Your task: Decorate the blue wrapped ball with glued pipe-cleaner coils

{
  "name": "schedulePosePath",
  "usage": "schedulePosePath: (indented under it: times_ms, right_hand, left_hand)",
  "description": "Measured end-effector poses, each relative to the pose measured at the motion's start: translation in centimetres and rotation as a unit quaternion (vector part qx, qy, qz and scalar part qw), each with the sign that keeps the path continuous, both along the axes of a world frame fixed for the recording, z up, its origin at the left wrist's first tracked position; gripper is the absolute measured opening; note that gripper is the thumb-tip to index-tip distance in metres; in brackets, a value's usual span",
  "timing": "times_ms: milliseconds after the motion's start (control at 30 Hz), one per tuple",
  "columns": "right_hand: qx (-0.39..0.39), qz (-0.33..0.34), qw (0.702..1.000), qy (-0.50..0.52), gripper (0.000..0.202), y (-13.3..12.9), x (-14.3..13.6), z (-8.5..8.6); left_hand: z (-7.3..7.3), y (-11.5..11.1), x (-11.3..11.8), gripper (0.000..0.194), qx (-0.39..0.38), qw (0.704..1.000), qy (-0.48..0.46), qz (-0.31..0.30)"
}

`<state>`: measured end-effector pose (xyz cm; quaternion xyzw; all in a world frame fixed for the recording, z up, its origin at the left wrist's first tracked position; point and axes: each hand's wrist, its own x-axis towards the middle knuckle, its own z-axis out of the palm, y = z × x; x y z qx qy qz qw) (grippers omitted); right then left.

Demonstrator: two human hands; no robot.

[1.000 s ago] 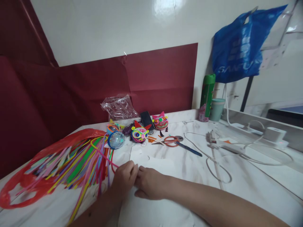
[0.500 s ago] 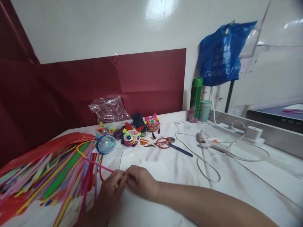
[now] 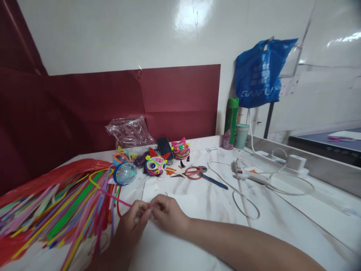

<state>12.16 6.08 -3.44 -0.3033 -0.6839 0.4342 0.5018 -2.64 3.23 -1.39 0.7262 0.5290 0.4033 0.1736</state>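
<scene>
My left hand [image 3: 134, 220] and my right hand [image 3: 169, 215] meet fingertip to fingertip above a white sheet [image 3: 166, 244]. Both are closed in a pinch, and a small pink-red bit shows between them. A pink pipe cleaner [image 3: 120, 200] runs from the left behind my left hand; its stretch behind the fingers is hidden. Beyond the hands sits a colourful animal-face ball [image 3: 155, 165] with red ears. Orange-handled scissors [image 3: 193, 172] and a dark blue-handled tool [image 3: 213, 181] lie farther right.
Many coloured strips [image 3: 70, 210] spread over a red plastic bag [image 3: 81, 165] at left. Clear domes [image 3: 125, 173], a phone [image 3: 165, 148] and a second face ball [image 3: 181, 149] stand at the back. White cables [image 3: 245, 205] and a power strip [image 3: 267, 157] lie right, below a blue bag [image 3: 258, 75].
The fingers of both hands have shifted slightly, and the pink-red bit between the fingertips shows more clearly. The camera view has tilted a little; the things on the table stay put.
</scene>
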Motion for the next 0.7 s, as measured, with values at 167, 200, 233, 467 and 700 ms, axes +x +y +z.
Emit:
schedulePosePath:
  times_ms: [167,200,233,467,700]
  right_hand:
    - [-0.102,0.014,0.992,0.073,0.015,0.4,-0.2,0.1]
    - [-0.119,0.02,0.989,0.086,0.017,0.5,-0.3,0.2]
    - [-0.136,0.026,0.985,0.098,0.019,0.6,-0.3,0.2]
    - [-0.239,0.138,0.939,0.204,0.033,0.8,0.0,0.6]
    - [-0.254,0.119,0.938,0.205,0.029,0.5,0.4,1.0]
  left_hand:
    - [0.0,0.3,-0.2,0.024,0.02,0.999,0.035,-0.018]
    - [0.0,0.3,-0.1,0.025,0.007,0.999,0.031,-0.023]
    - [0.0,0.2,-0.1,0.026,-0.006,1.0,0.02,-0.023]
    - [-0.1,-0.1,0.7,0.026,-0.085,0.989,-0.12,0.008]
    - [-0.2,-0.2,0.8,0.017,-0.113,0.981,-0.156,-0.001]
